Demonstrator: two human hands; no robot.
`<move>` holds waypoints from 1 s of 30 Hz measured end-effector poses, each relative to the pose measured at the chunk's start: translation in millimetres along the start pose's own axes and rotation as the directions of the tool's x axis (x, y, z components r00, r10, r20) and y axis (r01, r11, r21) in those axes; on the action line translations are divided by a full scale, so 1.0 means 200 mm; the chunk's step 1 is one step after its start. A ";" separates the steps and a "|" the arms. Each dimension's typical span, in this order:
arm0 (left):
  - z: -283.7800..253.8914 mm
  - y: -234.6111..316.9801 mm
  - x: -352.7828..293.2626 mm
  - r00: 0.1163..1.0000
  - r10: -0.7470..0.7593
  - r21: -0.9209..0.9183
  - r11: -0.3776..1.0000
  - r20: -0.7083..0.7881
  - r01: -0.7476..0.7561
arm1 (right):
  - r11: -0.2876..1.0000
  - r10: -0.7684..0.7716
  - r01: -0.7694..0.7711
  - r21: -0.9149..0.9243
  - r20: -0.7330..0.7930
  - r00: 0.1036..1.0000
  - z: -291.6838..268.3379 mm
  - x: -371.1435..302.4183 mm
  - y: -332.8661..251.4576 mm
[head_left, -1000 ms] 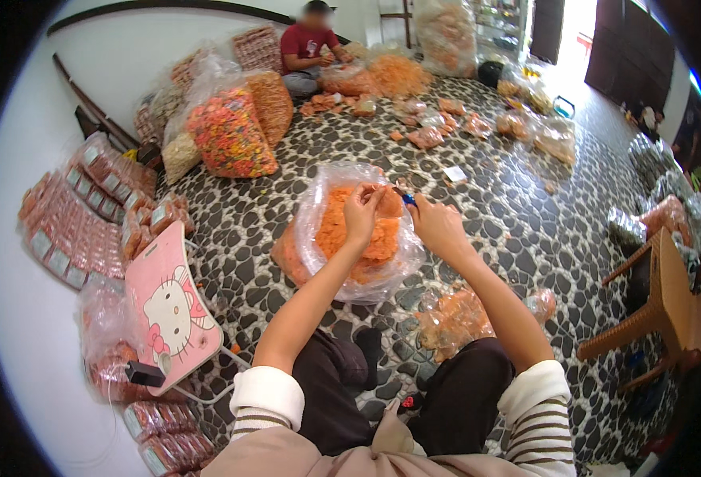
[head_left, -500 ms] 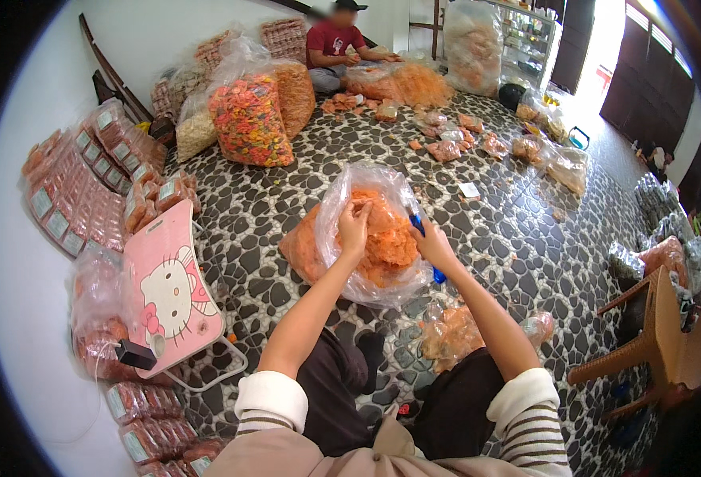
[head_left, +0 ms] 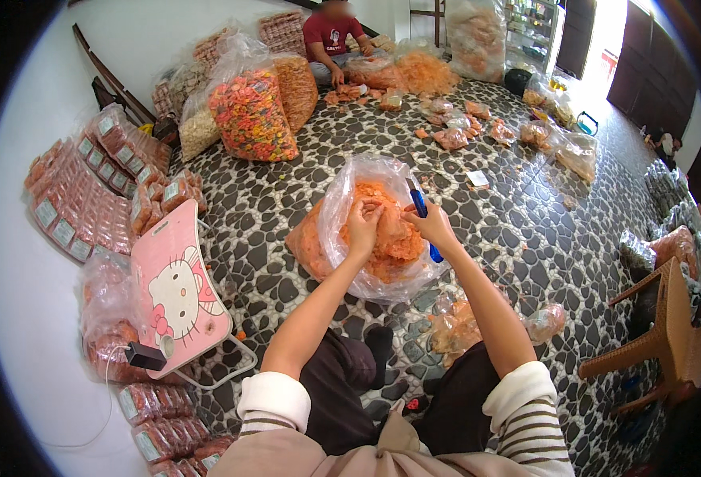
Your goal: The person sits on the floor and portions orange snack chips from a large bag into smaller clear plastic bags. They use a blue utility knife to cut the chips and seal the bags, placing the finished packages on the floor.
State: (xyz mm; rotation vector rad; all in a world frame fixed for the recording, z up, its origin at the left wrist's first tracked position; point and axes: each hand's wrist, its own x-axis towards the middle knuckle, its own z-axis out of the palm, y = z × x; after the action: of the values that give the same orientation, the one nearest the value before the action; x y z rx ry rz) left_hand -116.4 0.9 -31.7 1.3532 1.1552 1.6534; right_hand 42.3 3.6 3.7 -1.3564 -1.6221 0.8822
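A large clear plastic bag [head_left: 336, 179] stands open on the floor in front of me, filled with orange chips [head_left: 390, 258]. Over its mouth, my left hand [head_left: 363, 226] is closed in a pinch on what looks like a small clear packet of orange chips [head_left: 392, 226]. My right hand [head_left: 436, 226] is closed around a long blue tool [head_left: 418, 202], its dark tip pointing up and its blue end showing below the palm; it looks like a cutter. The right fingertips come close to the packet's upper edge; whether they grip it too is hard to see.
A pink folding table [head_left: 180, 290] stands at left beside stacked packets [head_left: 72, 211]. Bags of colourful snacks [head_left: 253, 115] are behind it. Another person [head_left: 331, 40] sits at the back. Loose packets [head_left: 454, 326] lie by my right knee; a brown plastic chair [head_left: 664, 326] is at right.
My right hand has moved inward, its fingertips nearer my left hand, and the blue tool stands closer to the packet. At the back, the other person's arm now reaches down toward the floor.
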 end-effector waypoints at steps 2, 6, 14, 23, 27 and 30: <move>-0.01 0.00 0.01 1.000 0.017 -0.007 1.000 -0.011 -0.017 | 0.999 0.039 -0.040 0.016 0.063 0.997 0.01 0.00 0.00; -0.01 0.01 0.01 0.998 -0.031 -0.157 0.987 0.060 0.040 | 0.992 0.084 -0.093 0.087 0.093 0.992 0.03 0.01 0.02; 0.04 0.08 -0.05 0.991 0.090 0.194 0.975 0.096 -0.107 | 0.989 -0.085 0.063 -0.133 -0.169 0.982 0.04 -0.01 0.00; 0.06 0.01 -0.02 0.970 -0.152 0.161 0.979 0.192 0.121 | 0.948 -0.109 0.061 -0.311 -0.140 0.984 0.04 -0.06 -0.06; 0.09 -0.05 -0.02 0.978 -0.175 0.415 0.903 0.116 0.112 | 0.893 -0.187 0.101 -0.439 -0.158 0.970 0.06 -0.06 -0.05; 0.08 -0.07 -0.02 0.983 -0.120 0.327 0.943 0.142 0.067 | 0.917 -0.056 -0.025 -0.398 -0.193 0.980 0.04 -0.03 -0.01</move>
State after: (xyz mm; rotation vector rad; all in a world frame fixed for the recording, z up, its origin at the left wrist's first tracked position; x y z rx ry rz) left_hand -99.9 6.5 -45.9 1.5727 1.4124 1.3006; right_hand 34.5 -2.0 1.8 -1.6482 -1.7077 0.3941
